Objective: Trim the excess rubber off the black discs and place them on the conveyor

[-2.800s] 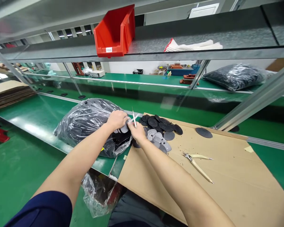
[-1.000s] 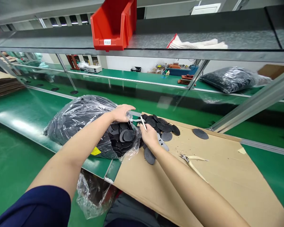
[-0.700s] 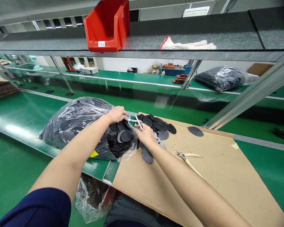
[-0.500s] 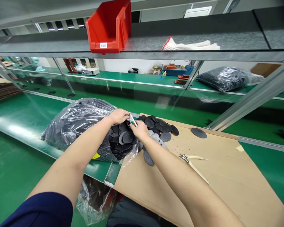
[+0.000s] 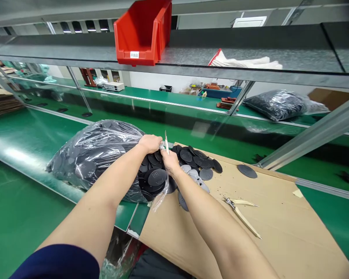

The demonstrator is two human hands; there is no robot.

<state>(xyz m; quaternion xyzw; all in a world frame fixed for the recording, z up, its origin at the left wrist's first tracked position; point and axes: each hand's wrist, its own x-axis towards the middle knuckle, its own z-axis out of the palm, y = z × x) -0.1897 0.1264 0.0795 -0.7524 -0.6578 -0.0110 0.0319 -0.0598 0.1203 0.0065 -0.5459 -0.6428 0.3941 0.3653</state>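
My left hand (image 5: 151, 143) is closed on the upper rim of a clear plastic bag (image 5: 88, 149) filled with black oval discs. In my right hand (image 5: 170, 162) is a slim white craft knife (image 5: 166, 143), its blade pointing up, close beside the left fingers. The bag lies on its side, and loose discs (image 5: 157, 177) show through its open end below my hands. A pile of black and grey discs (image 5: 203, 162) spreads just right of my right hand. Cream-handled nippers (image 5: 242, 215) lie spread on the cardboard sheet (image 5: 279, 228), under neither hand.
A metal shelf (image 5: 192, 46) crosses overhead, carrying a red bin (image 5: 142, 42) and white gloves (image 5: 247, 62). One disc (image 5: 247, 171) rests apart near the cardboard's far edge. Slanted metal posts (image 5: 308, 126) rise behind the green table (image 5: 6, 135). Another full bag (image 5: 277, 104) lies beyond.
The knife has turned from tilted across my fingers to nearly upright, blade up. Both hands have shifted slightly right, and the bag's opening has moved a little. The whole view has shifted slightly too.
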